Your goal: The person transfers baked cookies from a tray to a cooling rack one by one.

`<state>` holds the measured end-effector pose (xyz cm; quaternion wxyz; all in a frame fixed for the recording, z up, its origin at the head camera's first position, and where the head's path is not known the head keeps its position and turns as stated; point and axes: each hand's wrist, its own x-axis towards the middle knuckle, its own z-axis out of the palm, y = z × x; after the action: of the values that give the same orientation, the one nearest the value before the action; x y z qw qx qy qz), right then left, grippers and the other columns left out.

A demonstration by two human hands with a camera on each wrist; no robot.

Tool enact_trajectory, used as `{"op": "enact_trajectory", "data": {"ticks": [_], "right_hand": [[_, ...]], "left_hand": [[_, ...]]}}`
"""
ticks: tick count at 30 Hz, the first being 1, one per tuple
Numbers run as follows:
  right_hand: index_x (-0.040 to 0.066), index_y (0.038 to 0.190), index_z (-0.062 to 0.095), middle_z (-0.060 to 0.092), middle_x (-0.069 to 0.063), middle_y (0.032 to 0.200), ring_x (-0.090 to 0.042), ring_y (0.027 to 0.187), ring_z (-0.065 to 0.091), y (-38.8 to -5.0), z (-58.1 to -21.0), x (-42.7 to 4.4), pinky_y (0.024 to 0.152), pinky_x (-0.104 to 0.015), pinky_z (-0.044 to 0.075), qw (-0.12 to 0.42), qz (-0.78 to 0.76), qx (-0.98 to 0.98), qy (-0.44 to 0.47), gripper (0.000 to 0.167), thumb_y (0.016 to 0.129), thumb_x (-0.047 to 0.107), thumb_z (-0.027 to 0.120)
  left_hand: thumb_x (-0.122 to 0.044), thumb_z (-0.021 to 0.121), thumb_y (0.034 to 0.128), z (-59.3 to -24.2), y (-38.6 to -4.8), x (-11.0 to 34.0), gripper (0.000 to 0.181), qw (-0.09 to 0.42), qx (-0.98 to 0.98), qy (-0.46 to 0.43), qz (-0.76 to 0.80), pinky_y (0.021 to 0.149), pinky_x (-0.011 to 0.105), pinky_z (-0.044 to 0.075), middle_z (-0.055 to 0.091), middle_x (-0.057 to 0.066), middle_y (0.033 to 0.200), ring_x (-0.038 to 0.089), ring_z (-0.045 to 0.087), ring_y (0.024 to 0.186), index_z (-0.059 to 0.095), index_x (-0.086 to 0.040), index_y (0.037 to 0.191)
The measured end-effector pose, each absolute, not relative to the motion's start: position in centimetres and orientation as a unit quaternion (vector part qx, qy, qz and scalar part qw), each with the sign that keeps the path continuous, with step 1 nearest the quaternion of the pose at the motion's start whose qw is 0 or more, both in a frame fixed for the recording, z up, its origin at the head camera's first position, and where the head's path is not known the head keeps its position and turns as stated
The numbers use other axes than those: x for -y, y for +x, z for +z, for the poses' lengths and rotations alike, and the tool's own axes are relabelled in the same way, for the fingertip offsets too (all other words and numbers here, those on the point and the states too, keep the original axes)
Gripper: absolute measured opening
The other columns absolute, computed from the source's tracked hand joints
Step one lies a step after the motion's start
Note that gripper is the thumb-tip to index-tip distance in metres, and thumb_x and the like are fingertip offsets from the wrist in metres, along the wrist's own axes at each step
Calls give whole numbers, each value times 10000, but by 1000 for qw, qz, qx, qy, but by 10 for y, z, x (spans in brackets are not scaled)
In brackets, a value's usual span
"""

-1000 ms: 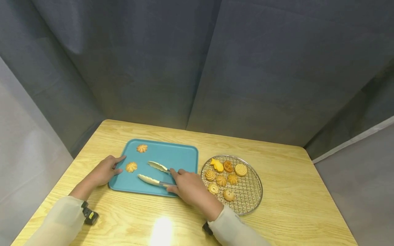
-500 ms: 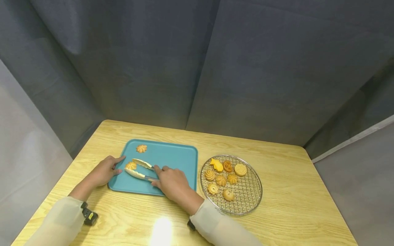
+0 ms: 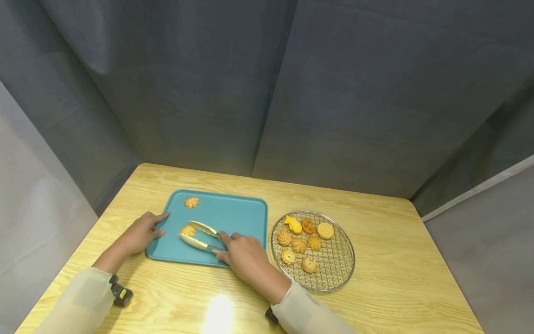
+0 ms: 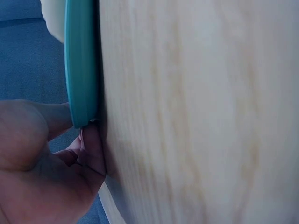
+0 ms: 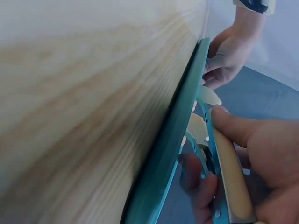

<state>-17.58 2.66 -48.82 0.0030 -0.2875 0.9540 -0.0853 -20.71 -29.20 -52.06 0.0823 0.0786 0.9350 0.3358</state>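
Note:
My right hand grips a pair of tongs, its thumb on one handle and fingers on the other in the right wrist view. Between the cream tips of the tongs is a ridged round cookie, low over the blue tray; whether it touches the tray I cannot tell. A second ridged cookie lies near the tray's far left corner. My left hand holds the tray's left edge, thumb above the rim and fingers at its underside, as the left wrist view shows.
Right of the tray a round wire rack bears several cookies, among them a yellow fish-shaped one and a pretzel-shaped one. Both stand on a wooden table, with grey curtains behind and at the sides.
The tongs went left to the nearer cookie and closed in around it. Since then the tongs and cookie have shifted a little right and nearer. My left hand has stayed on the tray.

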Motion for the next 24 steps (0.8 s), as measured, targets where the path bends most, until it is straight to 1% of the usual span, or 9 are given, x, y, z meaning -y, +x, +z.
{"op": "enact_trajectory", "data": {"ticks": [2, 6, 11, 18, 24], "right_hand": [[156, 1497, 562, 699, -86, 1288, -276, 1063, 710, -173, -487, -34, 865, -420, 576, 9, -91, -955, -281, 629, 980, 502, 653], [162, 1497, 564, 694, -90, 1297, -295, 1067, 710, -166, -484, -47, 860, -440, 578, 15, -99, -958, -270, 620, 982, 496, 655], [130, 1487, 569, 702, -113, 1276, -298, 1058, 715, -157, -483, -64, 853, -437, 580, 11, -110, -957, -267, 621, 982, 480, 661], [122, 1479, 577, 711, -126, 1241, -309, 978, 723, -145, -483, -86, 799, -431, 585, 2, -137, -956, -258, 618, 976, 465, 676], [156, 1501, 557, 706, -122, 1243, -312, 919, 727, -134, -486, -112, 766, -446, 585, -1, -162, -958, -236, 621, 977, 467, 672]], "left_hand": [[-23, 640, 998, -521, -207, 292, 603, 81, -935, 81, 336, 661, 311, 358, 413, 100, 906, 214, 400, 788, 379, 91, 1530], [-23, 638, 1000, -520, -207, 292, 600, 81, -935, 82, 336, 655, 311, 353, 409, 99, 904, 214, 394, 786, 380, 93, 1529], [-18, 636, 999, -519, -206, 291, 595, 78, -935, 83, 337, 644, 300, 352, 408, 98, 901, 212, 392, 781, 382, 99, 1525], [-17, 635, 999, -520, -206, 292, 597, 76, -934, 81, 340, 637, 297, 346, 399, 99, 895, 213, 383, 775, 381, 99, 1526], [-28, 639, 999, -523, -207, 293, 602, 78, -933, 84, 340, 636, 297, 347, 400, 94, 900, 212, 384, 782, 381, 92, 1530]]}}
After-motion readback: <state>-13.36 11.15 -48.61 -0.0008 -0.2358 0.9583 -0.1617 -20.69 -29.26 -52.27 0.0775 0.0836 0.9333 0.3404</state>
